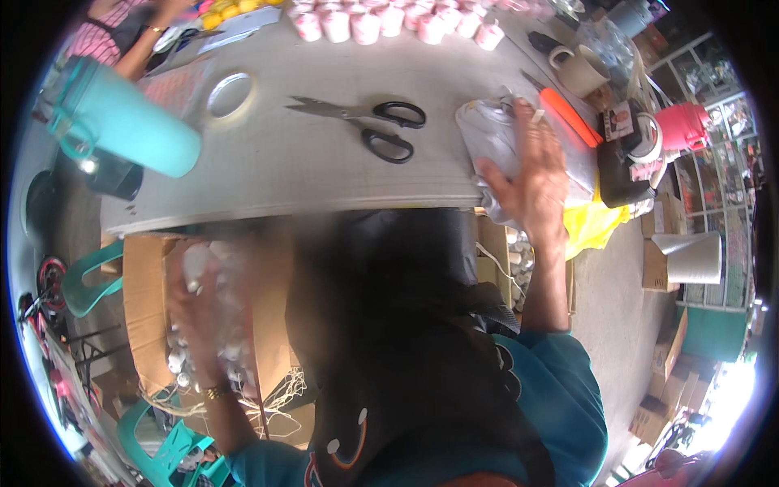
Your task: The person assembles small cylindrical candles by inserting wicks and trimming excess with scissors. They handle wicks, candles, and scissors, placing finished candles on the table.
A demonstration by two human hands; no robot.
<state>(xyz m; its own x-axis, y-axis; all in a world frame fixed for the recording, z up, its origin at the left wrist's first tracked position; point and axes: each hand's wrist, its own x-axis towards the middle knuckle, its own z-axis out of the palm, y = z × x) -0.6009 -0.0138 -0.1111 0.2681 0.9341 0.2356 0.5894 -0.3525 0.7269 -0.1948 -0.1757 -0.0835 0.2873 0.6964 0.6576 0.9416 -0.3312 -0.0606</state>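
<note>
My left hand point(199, 304) reaches down into an open cardboard box point(146, 316) below the table's front edge. The box holds several small white containers point(231, 349) in clear plastic. Motion smears the fingers; a pale white shape point(197, 261) shows at their tips, and whether they grip it is unclear. On the table's right side my right hand point(535, 183) lies flat with fingers stretched over a crumpled light-grey bag or cloth point(483, 130). A small white bit point(537, 117) shows by its fingertips. Black-handled scissors point(357, 118) lie with blades apart left of that hand.
A tape roll point(231, 96) and teal tumbler point(134, 122) are at left. Pink-and-white wrapped cups point(365, 26) line the far edge. At right are an orange cutter point(570, 118), mug point(580, 71), black tape dispenser point(625, 162) and yellow bag point(596, 227). Another person's arm point(142, 53) shows far left.
</note>
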